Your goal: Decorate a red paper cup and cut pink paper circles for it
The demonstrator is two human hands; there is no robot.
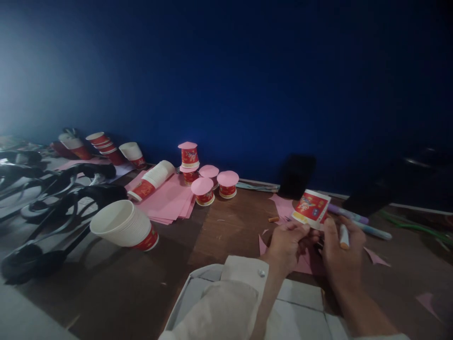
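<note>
A red and white paper cup point(311, 209) is tilted in front of me, held up over the desk. My left hand point(286, 248) pinches its lower edge. On the cup's right side, the thumb and fingers of my right hand point(342, 252) are closed. An orange-ended marker point(344, 237) is tucked between the right fingers. Pink paper point(306, 261) lies under the hands, partly hidden by them. Close by on the left is a small orange cap-like piece point(273, 219).
Several short cups with pink paper discs point(227, 178) stand near the wall, one stacked. Cup stacks point(122, 224) and pink sheets point(166, 203) lie left, beside black headphones point(71, 208). Purple and blue markers point(371, 230) lie right. A white box point(300, 293) is in front of me.
</note>
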